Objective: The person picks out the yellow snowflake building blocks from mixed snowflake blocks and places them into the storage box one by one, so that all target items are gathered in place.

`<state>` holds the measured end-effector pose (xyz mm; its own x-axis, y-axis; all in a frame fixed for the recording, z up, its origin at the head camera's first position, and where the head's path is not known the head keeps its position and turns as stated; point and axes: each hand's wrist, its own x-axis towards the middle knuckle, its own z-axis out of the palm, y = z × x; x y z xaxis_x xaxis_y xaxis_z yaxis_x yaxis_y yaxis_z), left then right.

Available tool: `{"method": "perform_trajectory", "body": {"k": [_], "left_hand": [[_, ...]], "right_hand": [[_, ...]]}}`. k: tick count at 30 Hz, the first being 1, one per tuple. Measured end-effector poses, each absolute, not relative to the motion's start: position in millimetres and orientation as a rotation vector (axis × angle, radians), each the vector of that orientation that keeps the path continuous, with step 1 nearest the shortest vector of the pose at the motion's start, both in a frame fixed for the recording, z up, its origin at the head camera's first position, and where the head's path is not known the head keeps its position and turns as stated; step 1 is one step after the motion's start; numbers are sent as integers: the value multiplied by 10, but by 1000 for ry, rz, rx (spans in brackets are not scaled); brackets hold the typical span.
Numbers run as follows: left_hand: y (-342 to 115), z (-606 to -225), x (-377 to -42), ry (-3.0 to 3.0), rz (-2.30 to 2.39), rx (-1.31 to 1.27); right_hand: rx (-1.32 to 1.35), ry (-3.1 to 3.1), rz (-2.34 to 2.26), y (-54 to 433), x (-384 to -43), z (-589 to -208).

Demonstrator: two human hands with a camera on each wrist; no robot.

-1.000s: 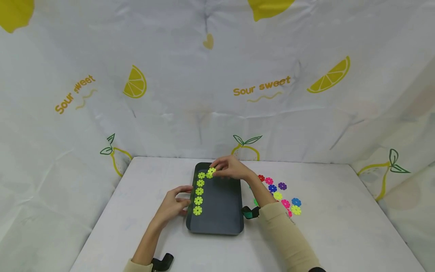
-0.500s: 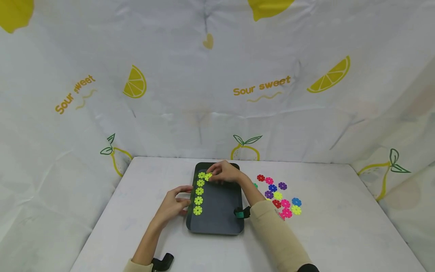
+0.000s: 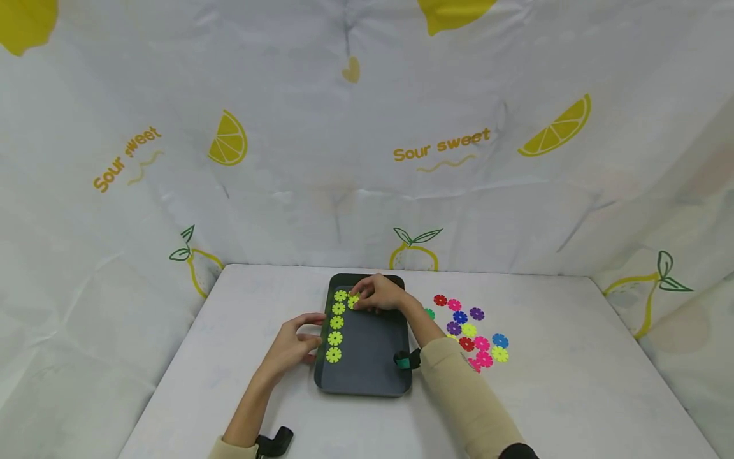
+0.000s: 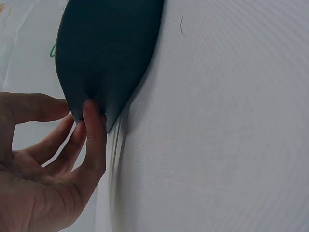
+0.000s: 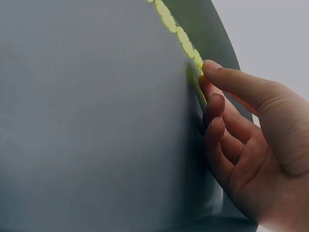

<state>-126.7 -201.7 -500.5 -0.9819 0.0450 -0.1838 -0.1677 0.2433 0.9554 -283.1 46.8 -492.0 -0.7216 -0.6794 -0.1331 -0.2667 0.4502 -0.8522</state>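
A dark grey tray [image 3: 373, 357] lies on the white table. Down its left side runs a column of several yellow snowflake discs [image 3: 336, 322]. At the column's top, just to its right, my right hand [image 3: 381, 294] pinches another yellow snowflake disc [image 3: 353, 301] low in the tray. The right wrist view has the thumb and fingers of that hand [image 5: 260, 140] at the end of the yellow row, hiding part of the disc. My left hand [image 3: 291, 344] grips the tray's left edge; in the left wrist view its thumb and fingers meet the tray wall [image 4: 111, 48].
Right of the tray, loose snowflake discs in pink, red, blue, purple, green and yellow [image 3: 469, 330] are scattered on the table [image 3: 550, 382]. My right forearm partly covers them. A white curtain [image 3: 321, 210] with lemon prints hangs behind the table.
My right hand has come down and slightly left with the yellow disc, then shifted it a little right beside the column's top. My left hand and the tray stay put.
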Motion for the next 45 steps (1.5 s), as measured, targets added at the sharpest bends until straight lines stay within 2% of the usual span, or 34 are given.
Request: {"method": "perform_trajectory", "body": {"k": [32,45], "left_hand": [[-2006,-5010,-1268,2341,1826,-123],[-2002,-5031,-1295,2332,1826,-149]], "right_hand": [[-832,2335,-1091,482,-2812,-4957],[-891,2305,-1148,550,-2792,-4793]]}}
